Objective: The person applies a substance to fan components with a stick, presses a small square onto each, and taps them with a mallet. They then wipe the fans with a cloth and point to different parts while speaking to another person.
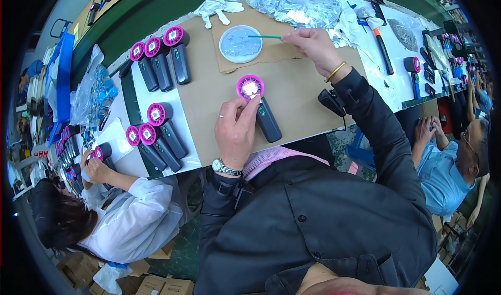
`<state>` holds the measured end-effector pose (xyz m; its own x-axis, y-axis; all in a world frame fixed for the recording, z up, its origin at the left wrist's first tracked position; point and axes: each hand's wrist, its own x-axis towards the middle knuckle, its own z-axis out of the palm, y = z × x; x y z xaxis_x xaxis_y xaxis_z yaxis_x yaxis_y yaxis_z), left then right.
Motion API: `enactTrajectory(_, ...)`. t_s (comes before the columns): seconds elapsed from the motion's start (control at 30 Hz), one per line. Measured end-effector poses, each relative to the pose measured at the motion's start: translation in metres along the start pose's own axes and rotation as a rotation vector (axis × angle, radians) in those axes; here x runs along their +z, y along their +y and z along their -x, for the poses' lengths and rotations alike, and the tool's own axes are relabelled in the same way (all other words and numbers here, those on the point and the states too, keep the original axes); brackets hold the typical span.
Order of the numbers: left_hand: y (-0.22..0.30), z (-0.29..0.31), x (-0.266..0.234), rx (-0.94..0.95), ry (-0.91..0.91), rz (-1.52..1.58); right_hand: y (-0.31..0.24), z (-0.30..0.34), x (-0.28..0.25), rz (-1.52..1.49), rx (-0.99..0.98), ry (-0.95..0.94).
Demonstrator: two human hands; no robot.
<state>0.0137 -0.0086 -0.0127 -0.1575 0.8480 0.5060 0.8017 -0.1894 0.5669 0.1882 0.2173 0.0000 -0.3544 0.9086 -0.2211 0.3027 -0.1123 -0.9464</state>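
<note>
A dark grey handheld fan (pixel 267 120) with a round pink head lies on the brown board in front of me, a bright, glaring square at its centre. The thumb and finger of my left hand (pixel 236 129) pinch a small white piece against the lower edge of that head. My right hand (pixel 314 45), farther off to the right, grips one end of a thin green stick (pixel 269 37). The stick's other end reaches into a round white dish (pixel 223 53) of pale blue-grey paste, which stands on a piece of cardboard (pixel 229 68).
Several similar fans (pixel 180 65) stand in two groups at the left. A white glove (pixel 218 7) and a heap of clear plastic bags (pixel 292 2) lie at the back. To the right is an orange-and-black hammer (pixel 382 49). Co-workers sit on both sides.
</note>
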Motion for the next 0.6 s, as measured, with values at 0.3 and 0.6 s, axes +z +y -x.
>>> enactTrajectory(0.3, -0.003, 0.003, 0.000, 0.048, 0.001, -0.050, -0.029, 0.006, -0.019, -0.323, 0.044, -0.175)
enactTrajectory(0.6, -0.005, 0.003, 0.002, 0.060, 0.024, -0.041, -0.029, 0.015, -0.022, -0.323, 0.072, -0.186)
